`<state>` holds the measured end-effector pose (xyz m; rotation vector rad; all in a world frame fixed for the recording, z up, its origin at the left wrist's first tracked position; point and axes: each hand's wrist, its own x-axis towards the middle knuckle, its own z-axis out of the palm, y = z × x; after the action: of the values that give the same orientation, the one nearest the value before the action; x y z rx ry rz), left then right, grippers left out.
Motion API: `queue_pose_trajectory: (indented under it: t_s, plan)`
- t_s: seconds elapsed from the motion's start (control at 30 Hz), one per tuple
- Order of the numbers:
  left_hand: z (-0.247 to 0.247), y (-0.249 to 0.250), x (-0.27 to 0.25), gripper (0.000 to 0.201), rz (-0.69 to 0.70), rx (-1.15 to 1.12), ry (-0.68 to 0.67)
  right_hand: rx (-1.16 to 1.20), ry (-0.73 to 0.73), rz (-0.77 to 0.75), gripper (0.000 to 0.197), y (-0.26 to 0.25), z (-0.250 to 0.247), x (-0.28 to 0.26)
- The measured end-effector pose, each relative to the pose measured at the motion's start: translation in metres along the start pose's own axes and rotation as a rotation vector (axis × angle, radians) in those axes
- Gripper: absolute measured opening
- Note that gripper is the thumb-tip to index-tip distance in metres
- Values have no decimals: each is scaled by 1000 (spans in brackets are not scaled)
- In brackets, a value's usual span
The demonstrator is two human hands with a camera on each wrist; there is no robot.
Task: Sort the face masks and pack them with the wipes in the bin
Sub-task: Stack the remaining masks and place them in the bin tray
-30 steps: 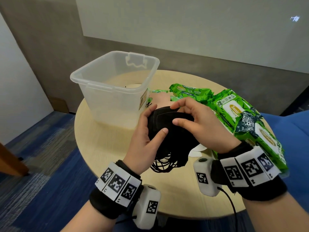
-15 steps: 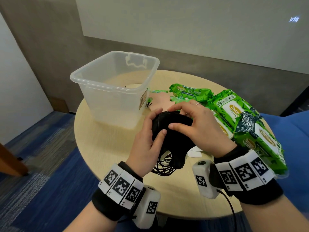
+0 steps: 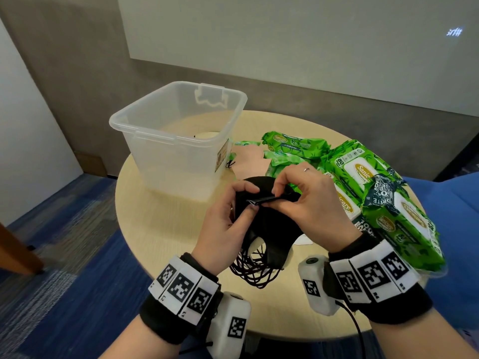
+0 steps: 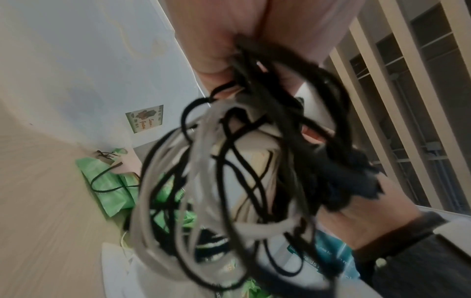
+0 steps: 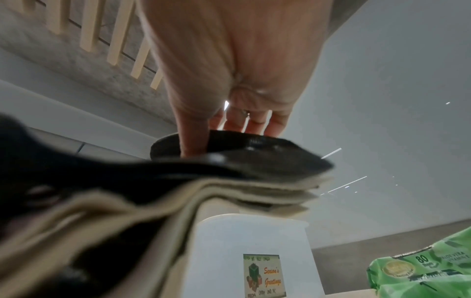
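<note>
A: Left hand and right hand, fingers curled, pinch the stack of black face masks above the surface.

B: Soft, light, likely to slide apart; grip the folded edge, not the ear loops. Wipes packs and bin lie beyond.

One clear plastic bin, upper left of centre. One round beige wooden tabletop. Green wipe packs at right: at least four, pile overlaps, exact count unclear. One stack of black and beige face masks at centre, number uncountable. One pink mask beside the bin.
</note>
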<state>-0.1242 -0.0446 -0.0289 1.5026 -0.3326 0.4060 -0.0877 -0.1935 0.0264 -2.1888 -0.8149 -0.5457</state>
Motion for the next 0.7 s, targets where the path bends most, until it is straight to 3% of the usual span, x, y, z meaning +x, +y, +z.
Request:
queue_pose_trajectory:
  t_s: [0.17, 0.3, 0.37, 0.7]
  plan:
    - [-1, 3, 0, 23, -103, -54, -52, 186, -169, 75, 21, 2, -5, 2]
    - [-1, 6, 0, 22, -149, -54, -137, 493, -363, 196, 24, 3, -13, 8]
    - [1, 7, 0, 23, -157, -67, -151, 502, -411, 201, 25, 3, -16, 11]
    - [2, 8, -3, 28, -112, -59, -145, 183, -222, 128, 38, 1, -9, 10]
